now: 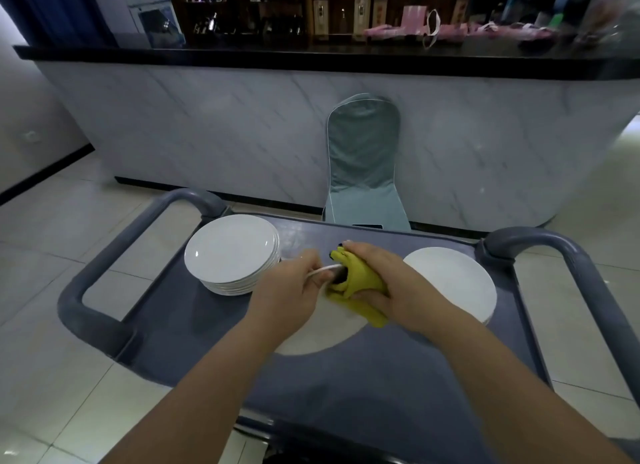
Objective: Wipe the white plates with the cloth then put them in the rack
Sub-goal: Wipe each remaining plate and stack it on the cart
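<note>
Fingers (pixel 313 261) of the left hand (pixel 291 290) curl round the rim of a white plate (pixel 322 337), held over the middle of the grey cart (pixel 346 384). Right hand (pixel 391 283) clutches the yellow cloth (pixel 360 283) — bunched against the plate's far edge. Plate stack (pixel 232 252) sits on the cart at left — second stack (pixel 457 283) at right.

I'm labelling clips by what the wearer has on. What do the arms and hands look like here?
Two bare human arms, with no sleeves in view. The left hand and right hand are ungloved. No watch or bracelet shows on either wrist. Rings cannot be ruled out, since the fingers are partly hidden.
</note>
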### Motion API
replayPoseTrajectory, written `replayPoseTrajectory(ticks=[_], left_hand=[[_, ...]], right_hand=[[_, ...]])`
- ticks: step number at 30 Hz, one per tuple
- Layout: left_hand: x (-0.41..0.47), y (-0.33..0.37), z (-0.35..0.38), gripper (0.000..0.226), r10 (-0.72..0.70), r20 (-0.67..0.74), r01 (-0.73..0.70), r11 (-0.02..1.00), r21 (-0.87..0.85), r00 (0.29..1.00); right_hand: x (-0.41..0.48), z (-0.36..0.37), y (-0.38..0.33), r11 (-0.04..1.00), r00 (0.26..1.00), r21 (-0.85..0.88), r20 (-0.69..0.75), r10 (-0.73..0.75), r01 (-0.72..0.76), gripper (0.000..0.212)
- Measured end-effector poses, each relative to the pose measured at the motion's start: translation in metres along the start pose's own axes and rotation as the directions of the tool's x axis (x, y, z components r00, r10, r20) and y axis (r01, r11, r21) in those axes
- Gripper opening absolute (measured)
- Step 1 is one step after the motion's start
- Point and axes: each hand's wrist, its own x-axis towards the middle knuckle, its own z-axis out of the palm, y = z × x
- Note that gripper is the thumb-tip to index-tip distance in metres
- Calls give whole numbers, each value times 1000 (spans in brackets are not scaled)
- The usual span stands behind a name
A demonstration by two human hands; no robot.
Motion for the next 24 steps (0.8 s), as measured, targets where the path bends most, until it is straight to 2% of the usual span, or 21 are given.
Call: replayPoseTrajectory(ticks=[2, 4, 6, 8, 10, 11, 12, 14, 16, 17, 18, 20, 21, 22, 23, 24], left_hand=[[6, 3, -10, 32, 41, -31, -40, 999, 33, 999], [12, 4, -20, 28, 11, -101, -15, 999, -31, 995], [16, 9, -23, 32, 71, -123, -75, 997, -27, 990], [20, 17, -18, 38, 196, -61, -194, 980, 47, 979], [21, 19, -10, 33, 216, -23, -215, 976, 32, 976], [22, 17, -8, 30, 172, -30, -172, 985, 1, 985], [23, 14, -7, 28, 96, -59, -99, 994, -45, 994], [22, 6, -9, 27, -74, -166, 41, 980, -196, 983], [21, 3, -9, 24, -162, -189, 102, 952, -290, 969], [21, 7, -6, 22, -141, -144, 100, 960, -260, 979], [20, 13, -1, 19, -73, -98, 54, 982, -181, 992], [19, 24, 9, 14, 89, -39, -90, 996, -27, 995], [22, 24, 12, 14, 117, -42, -118, 993, -19, 992], [24, 22, 12, 13, 92, -60, -96, 994, -61, 994], [26, 18, 11, 13, 21, -104, -35, 989, -141, 994], [26, 14, 9, 13, -90, -160, 47, 966, -253, 983]], right_hand=[[-8, -3, 8, 989, 992, 113, -69, 105, -96, 55], [-18, -8, 16, 960, 974, 220, -108, 201, -174, 48], [-19, -8, 11, 955, 971, 247, -132, 200, -163, 41], [-6, -9, -2, 986, 980, 141, -165, 109, -86, 37], [8, -8, -10, 999, 988, -48, -157, -3, -4, 44], [10, -9, -9, 997, 985, -76, -174, 9, -23, 46], [9, -12, -5, 996, 975, -32, -210, 77, -86, 45], [-5, -15, 8, 961, 932, 206, -273, 236, -183, 41], [-19, -13, 17, 915, 910, 369, -305, 282, -161, 37], [-20, -13, 16, 917, 910, 369, -309, 276, -152, 36], [-17, -13, 12, 944, 919, 291, -309, 246, -155, 36], [-4, -14, 0, 993, 958, 33, -263, 117, -112, 38], [1, -15, -4, 993, 966, -75, -248, 66, -87, 42], [5, -17, -4, 989, 964, -108, -256, 70, -101, 44], [6, -22, -3, 988, 951, -59, -283, 124, -146, 44], [3, -26, -1, 976, 923, 77, -318, 216, -202, 43]])
